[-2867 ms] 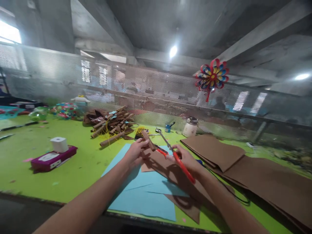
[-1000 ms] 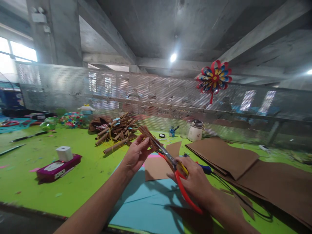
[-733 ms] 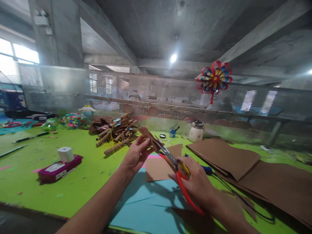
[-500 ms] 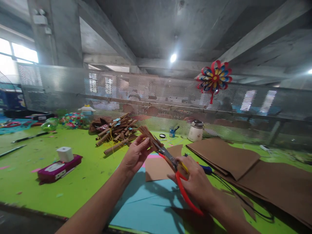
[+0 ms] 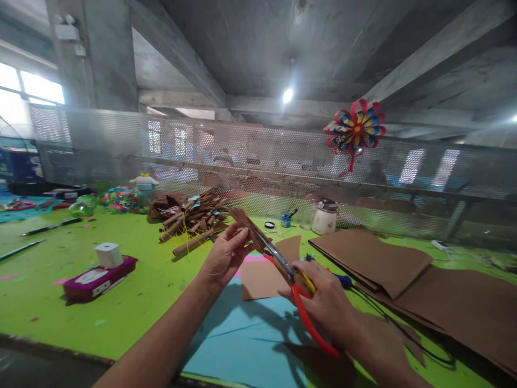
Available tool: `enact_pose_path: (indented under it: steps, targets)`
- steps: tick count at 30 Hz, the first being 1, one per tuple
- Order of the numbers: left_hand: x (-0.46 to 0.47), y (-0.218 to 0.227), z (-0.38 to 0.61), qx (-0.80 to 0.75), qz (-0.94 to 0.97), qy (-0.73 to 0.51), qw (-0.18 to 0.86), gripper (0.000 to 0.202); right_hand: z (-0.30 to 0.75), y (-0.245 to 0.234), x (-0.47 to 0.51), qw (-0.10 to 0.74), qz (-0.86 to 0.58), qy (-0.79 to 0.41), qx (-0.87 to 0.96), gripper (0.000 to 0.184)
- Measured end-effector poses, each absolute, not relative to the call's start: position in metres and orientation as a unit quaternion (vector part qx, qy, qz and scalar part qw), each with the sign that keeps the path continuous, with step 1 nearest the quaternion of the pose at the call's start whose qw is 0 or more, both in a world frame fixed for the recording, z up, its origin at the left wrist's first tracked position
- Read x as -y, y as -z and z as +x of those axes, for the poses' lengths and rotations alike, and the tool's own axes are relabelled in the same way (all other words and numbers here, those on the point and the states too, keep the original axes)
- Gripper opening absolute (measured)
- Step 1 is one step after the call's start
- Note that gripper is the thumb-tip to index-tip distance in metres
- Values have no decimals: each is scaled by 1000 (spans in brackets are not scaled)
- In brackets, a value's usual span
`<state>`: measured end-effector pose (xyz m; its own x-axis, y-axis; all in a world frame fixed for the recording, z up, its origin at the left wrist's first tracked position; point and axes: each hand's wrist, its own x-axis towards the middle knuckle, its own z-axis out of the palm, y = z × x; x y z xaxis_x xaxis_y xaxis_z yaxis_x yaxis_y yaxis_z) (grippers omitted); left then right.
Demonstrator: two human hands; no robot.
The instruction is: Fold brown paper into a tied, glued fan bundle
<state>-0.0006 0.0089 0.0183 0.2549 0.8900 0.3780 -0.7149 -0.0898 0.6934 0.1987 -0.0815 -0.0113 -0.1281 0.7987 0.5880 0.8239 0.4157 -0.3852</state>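
Note:
My left hand (image 5: 228,252) pinches a folded stack of brown paper (image 5: 247,222) in front of me, above the table. In my right hand (image 5: 323,293) is a pair of scissors (image 5: 301,302) with red and yellow handles. The scissor blades lie along the lower right edge of the paper; they look nearly closed, though the tips are partly hidden by it. Beneath my hands lie a light blue sheet (image 5: 230,334) and a square piece of brown paper (image 5: 262,281).
Folded brown paper sheets (image 5: 375,258) cover the right side. Rolled brown paper pieces (image 5: 197,218) with yellow string lie behind my left hand. A purple pack (image 5: 99,277) carries a white cube (image 5: 109,255). Farther back stand a cream jar (image 5: 324,217) and a perforated screen (image 5: 258,145).
The scissor blades have closed slightly against the brown paper. Both hands stay almost in the same place, and the cut edge of the paper has shifted a little.

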Motion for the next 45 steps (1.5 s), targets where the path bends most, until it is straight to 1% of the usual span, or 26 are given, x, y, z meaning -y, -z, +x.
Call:
enact_pose_path:
  steps: [5, 13, 22, 28, 32, 40, 45]
  targets:
    - [-11, -16, -1, -104, 429, -606, 662, 23, 198, 8, 85, 377, -537, 19, 754, 38]
    - [-12, -17, -1, -98, 434, -608, 658, 21, 198, 8, 85, 380, -531, 8, 757, 38]
    - [-13, -16, -1, -88, 438, -607, 657, 20, 197, 10, 86, 389, -522, 3, 759, 31]
    - [-13, -17, -1, -82, 435, -612, 655, 20, 196, 13, 82, 392, -522, 28, 757, 34]
    - [-10, -18, 1, -90, 437, -609, 656, 22, 194, 11, 83, 389, -529, 18, 754, 34]
    - [-6, -15, 4, -80, 448, -601, 657, 28, 190, 8, 85, 419, -529, 3, 738, 34]
    - [-4, -18, 4, -71, 459, -596, 655, 30, 190, 8, 86, 416, -527, 2, 741, 33]
